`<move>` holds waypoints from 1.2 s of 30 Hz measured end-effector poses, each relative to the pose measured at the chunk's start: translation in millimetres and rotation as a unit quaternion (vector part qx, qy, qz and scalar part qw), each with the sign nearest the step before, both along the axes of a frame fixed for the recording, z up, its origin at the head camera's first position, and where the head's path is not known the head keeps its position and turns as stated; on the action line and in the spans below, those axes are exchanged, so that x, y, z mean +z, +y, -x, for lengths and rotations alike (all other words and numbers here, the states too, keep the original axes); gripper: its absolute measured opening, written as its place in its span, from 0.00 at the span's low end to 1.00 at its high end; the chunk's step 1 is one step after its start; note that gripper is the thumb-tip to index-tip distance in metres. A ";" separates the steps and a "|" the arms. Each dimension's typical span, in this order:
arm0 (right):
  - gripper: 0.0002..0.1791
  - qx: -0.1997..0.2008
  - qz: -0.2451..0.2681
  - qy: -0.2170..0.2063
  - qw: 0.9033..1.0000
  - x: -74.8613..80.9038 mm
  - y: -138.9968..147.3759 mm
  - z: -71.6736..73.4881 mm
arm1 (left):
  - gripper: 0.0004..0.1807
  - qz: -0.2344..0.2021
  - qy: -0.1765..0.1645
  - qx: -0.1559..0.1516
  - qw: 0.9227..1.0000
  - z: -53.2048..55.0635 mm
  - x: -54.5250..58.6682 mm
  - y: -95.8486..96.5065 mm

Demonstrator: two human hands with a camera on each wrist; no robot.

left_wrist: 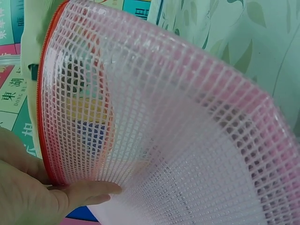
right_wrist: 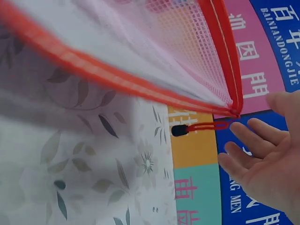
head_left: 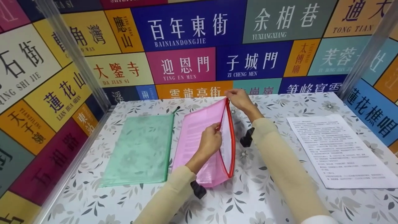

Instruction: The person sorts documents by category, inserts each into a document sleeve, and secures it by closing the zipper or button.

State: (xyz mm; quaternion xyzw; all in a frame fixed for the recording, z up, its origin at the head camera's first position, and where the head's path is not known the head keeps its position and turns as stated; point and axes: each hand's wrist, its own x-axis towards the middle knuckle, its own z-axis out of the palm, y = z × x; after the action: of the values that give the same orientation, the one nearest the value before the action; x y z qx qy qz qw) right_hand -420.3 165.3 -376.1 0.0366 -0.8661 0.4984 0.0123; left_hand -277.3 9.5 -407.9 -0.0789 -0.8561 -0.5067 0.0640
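Observation:
A pink mesh zipper pouch (head_left: 197, 130) lies on the table with its red zipper (head_left: 233, 149) edge on the right, the mouth gaping. White printed sheets (left_wrist: 201, 159) show through the mesh from inside. My left hand (head_left: 212, 140) pinches the pouch's upper side near the mouth between thumb and fingers, lifting it. At the far corner, my right hand (head_left: 241, 99) is beside the end of the zipper, its fingers loosely bent. In the right wrist view the red cord pull (right_wrist: 206, 126) with its black tip dangles just off those fingertips.
A green mesh zipper pouch (head_left: 140, 149) lies flat left of the pink one, its dark-tipped pull (head_left: 176, 109) at the far corner. To the right is a stack of printed paper (head_left: 339, 152). A wall panel of colourful street signs (head_left: 189, 26) borders the flower-patterned table (head_left: 264, 193).

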 end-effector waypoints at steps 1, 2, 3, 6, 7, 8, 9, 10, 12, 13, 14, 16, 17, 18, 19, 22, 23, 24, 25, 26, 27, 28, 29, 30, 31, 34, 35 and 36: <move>0.26 0.000 -0.002 -0.006 1.000 0.9 -0.3 1.1 | 0.23 -0.003 -0.006 -0.002 1.000 0.4 0.2 0.9; 0.27 0.000 -0.007 -0.012 1.000 2.2 -0.4 2.2 | 0.23 -0.003 -0.006 -0.002 1.000 0.6 0.8 1.6; 0.27 0.000 -0.009 -0.021 1.000 3.9 -0.5 3.1 | 0.23 -0.002 -0.005 -0.002 1.000 1.1 1.2 1.9; 0.28 0.008 -0.025 -0.041 0.999 8.3 -0.9 5.1 | 0.23 0.003 0.000 0.001 1.000 1.1 2.0 1.7; 0.29 0.009 -0.030 -0.046 0.998 8.7 -1.2 5.3 | 0.23 0.003 0.000 0.002 1.000 1.2 1.5 1.3; 0.29 0.011 -0.034 -0.051 0.998 8.6 -1.5 5.6 | 0.23 0.003 0.001 0.002 1.000 1.0 0.8 0.8; 0.29 0.013 -0.037 -0.056 0.998 8.0 -1.7 5.8 | 0.23 0.004 0.001 0.002 1.000 0.8 -0.4 0.3; 0.29 0.015 -0.042 -0.058 0.997 6.9 -1.7 5.7 | 0.23 0.004 0.001 0.002 1.000 0.4 -1.4 0.1; 0.29 0.015 -0.043 -0.065 0.997 4.4 -1.3 5.2 | 0.23 0.004 0.001 0.001 1.000 -0.4 -3.2 -0.2; 0.29 0.013 -0.044 -0.070 0.997 3.2 -0.7 4.9 | 0.23 0.003 0.001 -0.001 1.000 -0.9 -4.0 -0.3; 0.29 0.010 -0.045 -0.074 0.996 2.1 -0.2 4.5 | 0.23 0.004 0.000 -0.003 1.000 -1.3 -4.8 -0.3; 0.26 -0.001 -0.047 -0.079 0.996 0.0 1.2 4.5 | 0.23 0.005 -0.001 -0.005 1.000 -2.1 -6.0 -0.2; 0.24 -0.008 -0.049 -0.078 0.996 -1.0 2.0 4.7 | 0.23 0.005 -0.001 -0.007 1.000 -2.5 -6.5 -0.2; 0.22 -0.015 -0.054 -0.077 0.995 -1.8 2.7 5.0 | 0.23 0.007 0.001 -0.007 1.000 -2.8 -7.3 0.0; 0.21 -0.022 -0.059 -0.076 0.995 -2.5 3.4 5.4 | 0.23 0.009 0.001 -0.007 1.000 -3.1 -7.9 0.0; 0.19 -0.034 -0.067 -0.075 0.994 -2.8 4.9 6.0 | 0.23 0.011 0.001 -0.009 1.000 -4.1 -9.9 0.1; 0.19 -0.037 -0.066 -0.078 0.994 -2.3 5.3 6.0 | 0.23 0.011 0.001 -0.011 1.000 -4.6 -10.5 0.2; 0.18 -0.040 -0.061 -0.083 0.994 -1.3 5.5 5.6 | 0.22 0.012 0.001 -0.013 1.000 -4.9 -11.3 0.3; 0.17 -0.040 -0.051 -0.091 0.994 -0.2 5.7 5.1 | 0.22 0.012 0.000 -0.015 1.000 -5.0 -11.9 0.6; 0.16 -0.038 -0.037 -0.101 0.993 1.1 5.8 4.4 | 0.22 0.011 -0.001 -0.017 1.000 -5.3 -12.6 0.8; 0.15 -0.037 -0.024 -0.111 0.993 2.6 5.8 3.7 | 0.21 0.010 -0.003 -0.019 1.000 -5.5 -13.1 1.0; 0.15 -0.036 -0.007 -0.122 0.992 4.0 5.8 3.0 | 0.21 0.008 -0.004 -0.022 1.000 -5.5 -13.5 1.4; 0.15 -0.033 0.010 -0.133 0.990 5.5 5.7 2.1 | 0.21 0.009 -0.003 -0.023 1.000 -5.4 -13.9 1.8; 0.16 -0.032 0.023 -0.143 0.989 7.0 5.6 1.1 | 0.21 0.009 -0.005 -0.025 1.000 -5.2 -14.4 2.5; 0.17 -0.030 0.033 -0.151 0.987 8.3 5.6 0.2 | 0.21 0.007 -0.009 -0.027 1.000 -5.0 -14.8 3.1; 0.17 -0.027 0.039 -0.163 0.985 12.7 5.1 -2.8 | 0.21 0.009 -0.021 -0.031 0.999 -4.9 -15.9 4.8; 0.16 -0.025 0.036 -0.164 0.985 14.2 4.8 -3.5 | 0.22 0.011 -0.025 -0.031 0.999 -4.9 -16.5 5.4; 0.15 -0.023 0.030 -0.164 0.986 15.5 4.7 -4.2 | 0.22 0.012 -0.030 -0.030 0.999 -4.9 -17.2 6.0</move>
State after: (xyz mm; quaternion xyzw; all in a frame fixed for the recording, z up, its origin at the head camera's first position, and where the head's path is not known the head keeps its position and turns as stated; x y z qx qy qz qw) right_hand -416.1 170.0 -360.6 -0.0664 -0.8417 0.5228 -0.1176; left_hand -272.4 15.4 -425.1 -0.0901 -0.8611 -0.4998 0.0222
